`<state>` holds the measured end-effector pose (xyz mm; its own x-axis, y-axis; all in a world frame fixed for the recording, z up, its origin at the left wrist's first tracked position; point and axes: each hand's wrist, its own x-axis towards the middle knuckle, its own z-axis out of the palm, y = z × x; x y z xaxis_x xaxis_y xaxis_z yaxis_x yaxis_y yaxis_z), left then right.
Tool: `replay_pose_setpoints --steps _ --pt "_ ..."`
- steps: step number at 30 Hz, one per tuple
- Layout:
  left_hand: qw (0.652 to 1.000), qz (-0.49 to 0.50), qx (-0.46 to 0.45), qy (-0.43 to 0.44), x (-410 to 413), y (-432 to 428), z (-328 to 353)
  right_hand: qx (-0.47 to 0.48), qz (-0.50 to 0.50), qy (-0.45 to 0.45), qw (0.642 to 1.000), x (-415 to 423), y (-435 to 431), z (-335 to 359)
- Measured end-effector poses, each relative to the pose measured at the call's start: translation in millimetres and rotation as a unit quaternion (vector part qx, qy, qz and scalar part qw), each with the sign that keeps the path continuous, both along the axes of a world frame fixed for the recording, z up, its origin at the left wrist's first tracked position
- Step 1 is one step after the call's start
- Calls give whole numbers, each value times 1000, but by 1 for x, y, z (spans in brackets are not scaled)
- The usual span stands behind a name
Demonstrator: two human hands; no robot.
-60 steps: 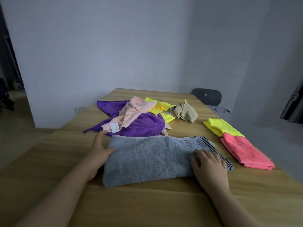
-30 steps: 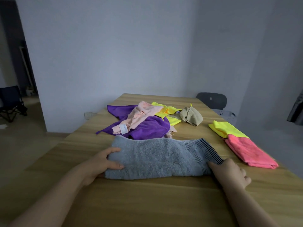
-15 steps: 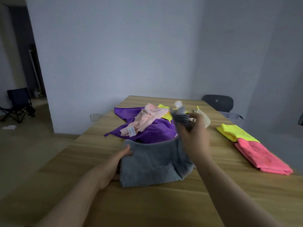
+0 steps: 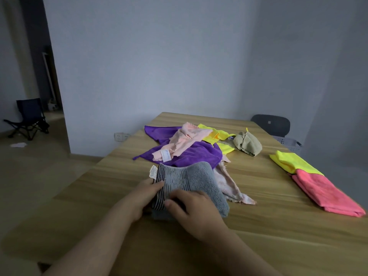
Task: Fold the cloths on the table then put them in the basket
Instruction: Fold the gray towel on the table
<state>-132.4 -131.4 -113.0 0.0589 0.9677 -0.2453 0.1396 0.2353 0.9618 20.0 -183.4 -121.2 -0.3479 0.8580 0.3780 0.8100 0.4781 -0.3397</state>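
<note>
Head view.

Grey terry towel with a dark-striped end band [image 4: 196, 181] lies folded on the pale wooden counter [image 4: 268, 242], straight ahead of the person. The striped band is on top, along the towel's left edge. The long axis runs away from the person, tilted slightly right.

Left hand [image 4: 146, 197]: grip narrow, thumb over the band, pinching the left edge.

Right hand [image 4: 196, 213]: knuckles up on the towel's near half. Its fingers are hidden, so I cannot tell whether its grip holds cloth or only presses.

Pale grey plastic basket [image 4: 286, 144] sits off the counter's far right corner, well apart from the towel, rightward and away.

Judgement: the right hand is on the basket side, so it looks better placed to carry the towel over.
</note>
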Motion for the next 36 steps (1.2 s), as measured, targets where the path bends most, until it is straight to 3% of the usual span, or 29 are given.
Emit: replay_pose_setpoints --steps 4,8,13,16,19,23,26,29,30,32,34,36 --pt "999 21 27 9 7 2 -5 24 -116 -80 990 26 8 -10" --pt "998 46 49 17 13 0 -7 34 -138 -87 986 34 5 -24" --pt "996 40 84 14 17 1 12 25 -149 63 987 58 -7 -18" --pt "978 28 200 55 31 6 47 27 -247 163 955 92 -16 -14" --pt "918 -2 356 174 51 0 91 9 -323 180 929 128 -26 -14" --pt "782 -13 513 353 84 -24 121 -18 -360 214 908 164 -35 -14" --pt "714 -105 535 440 107 -46 90 -36 -385 251 888 186 -41 -12" --pt "657 -324 453 508 122 -69 39 -31 -413 296 861 197 -45 -10" --pt "659 -367 406 516 125 -71 29 -29 -417 301 857 198 -46 -10" --pt "733 -369 334 465 127 -65 24 -24 -412 304 858 198 -47 -11" --pt "807 -272 348 391 128 -51 30 -32 -408 316 856 194 -45 -11" --pt "829 -133 401 366 126 -35 26 -77 -408 312 855 184 -40 -9"
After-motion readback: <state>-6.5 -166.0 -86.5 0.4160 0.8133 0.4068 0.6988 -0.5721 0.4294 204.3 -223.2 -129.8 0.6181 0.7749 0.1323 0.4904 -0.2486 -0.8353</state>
